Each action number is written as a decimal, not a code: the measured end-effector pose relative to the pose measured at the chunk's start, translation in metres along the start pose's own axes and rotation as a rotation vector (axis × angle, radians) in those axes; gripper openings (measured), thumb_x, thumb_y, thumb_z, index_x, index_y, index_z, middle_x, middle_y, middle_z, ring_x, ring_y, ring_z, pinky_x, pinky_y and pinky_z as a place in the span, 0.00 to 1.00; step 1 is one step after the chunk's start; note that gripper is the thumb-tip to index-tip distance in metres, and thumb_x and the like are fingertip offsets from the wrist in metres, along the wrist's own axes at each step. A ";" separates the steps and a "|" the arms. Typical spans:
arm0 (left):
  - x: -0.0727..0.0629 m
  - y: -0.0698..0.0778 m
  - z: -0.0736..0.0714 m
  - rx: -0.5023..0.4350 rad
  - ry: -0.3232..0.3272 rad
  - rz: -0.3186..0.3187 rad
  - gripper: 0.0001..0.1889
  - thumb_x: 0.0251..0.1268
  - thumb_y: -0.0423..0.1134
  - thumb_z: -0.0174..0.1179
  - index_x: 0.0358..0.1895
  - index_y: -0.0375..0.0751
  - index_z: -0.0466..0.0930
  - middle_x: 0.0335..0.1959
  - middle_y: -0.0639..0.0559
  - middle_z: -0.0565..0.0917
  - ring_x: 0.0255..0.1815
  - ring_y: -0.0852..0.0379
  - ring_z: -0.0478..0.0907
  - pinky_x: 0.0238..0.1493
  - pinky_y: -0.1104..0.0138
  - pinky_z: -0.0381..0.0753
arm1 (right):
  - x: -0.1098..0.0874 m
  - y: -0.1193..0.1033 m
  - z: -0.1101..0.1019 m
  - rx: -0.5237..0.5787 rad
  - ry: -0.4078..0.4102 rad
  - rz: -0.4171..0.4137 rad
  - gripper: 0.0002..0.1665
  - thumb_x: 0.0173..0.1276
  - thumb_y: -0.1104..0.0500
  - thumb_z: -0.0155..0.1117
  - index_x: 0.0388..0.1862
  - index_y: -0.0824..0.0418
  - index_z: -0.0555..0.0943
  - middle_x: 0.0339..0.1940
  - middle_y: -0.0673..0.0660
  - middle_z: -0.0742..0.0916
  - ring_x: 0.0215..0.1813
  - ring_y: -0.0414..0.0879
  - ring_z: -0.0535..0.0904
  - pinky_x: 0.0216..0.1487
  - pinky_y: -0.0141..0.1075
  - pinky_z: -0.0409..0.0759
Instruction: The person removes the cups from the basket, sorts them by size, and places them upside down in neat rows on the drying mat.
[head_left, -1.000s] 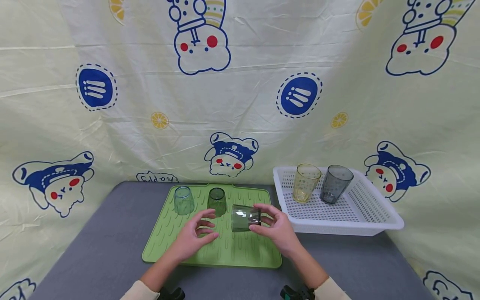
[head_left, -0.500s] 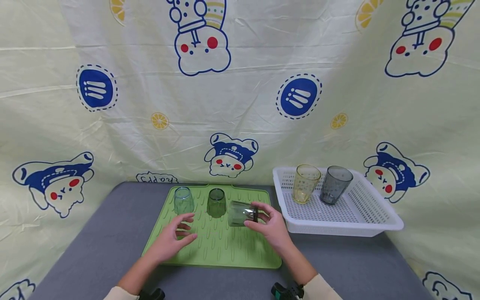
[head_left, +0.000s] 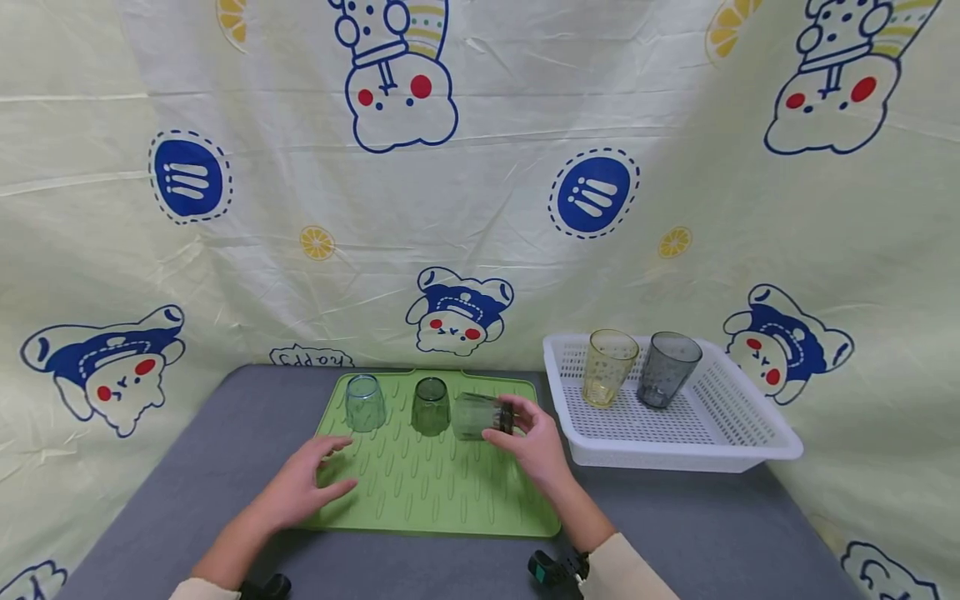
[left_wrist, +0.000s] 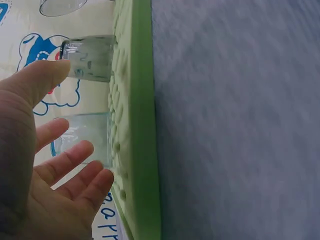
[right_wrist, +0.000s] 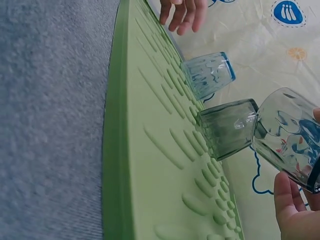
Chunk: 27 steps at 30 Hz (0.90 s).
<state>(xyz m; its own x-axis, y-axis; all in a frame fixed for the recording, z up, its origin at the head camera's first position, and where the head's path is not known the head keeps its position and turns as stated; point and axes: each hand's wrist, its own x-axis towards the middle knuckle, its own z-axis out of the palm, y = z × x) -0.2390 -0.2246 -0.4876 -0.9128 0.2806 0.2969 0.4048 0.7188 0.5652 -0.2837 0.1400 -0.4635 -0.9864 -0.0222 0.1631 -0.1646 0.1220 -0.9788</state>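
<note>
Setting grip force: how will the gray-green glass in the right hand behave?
The gray-green glass is probably stiff and fragile, given its clear, glossy walls. It may slip, since the right hand holds only its base end. Held sideways, its round body could roll if laid down.

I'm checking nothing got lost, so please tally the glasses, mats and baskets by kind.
Glasses: 5 (blue glass, grey-green glass, held glass in the right hand, yellow glass, dark grey glass)
Mats: 1 (green mat)
Baskets: 1 (white basket)
Total: 7
</note>
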 end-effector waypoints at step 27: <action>-0.020 -0.023 -0.034 0.293 -0.244 -0.172 0.49 0.48 0.69 0.73 0.71 0.43 0.73 0.70 0.31 0.70 0.69 0.24 0.66 0.58 0.27 0.69 | 0.027 0.020 0.016 -0.003 0.120 0.052 0.38 0.59 0.62 0.79 0.68 0.61 0.76 0.63 0.65 0.79 0.58 0.58 0.82 0.47 0.37 0.85</action>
<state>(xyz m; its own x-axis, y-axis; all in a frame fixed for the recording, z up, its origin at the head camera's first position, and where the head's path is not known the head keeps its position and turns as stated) -0.2280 -0.2685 -0.4802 -0.9661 0.2582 0.0063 0.2451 0.9088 0.3376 -0.3136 0.1264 -0.4811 -0.9866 0.1034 0.1265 -0.1135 0.1228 -0.9859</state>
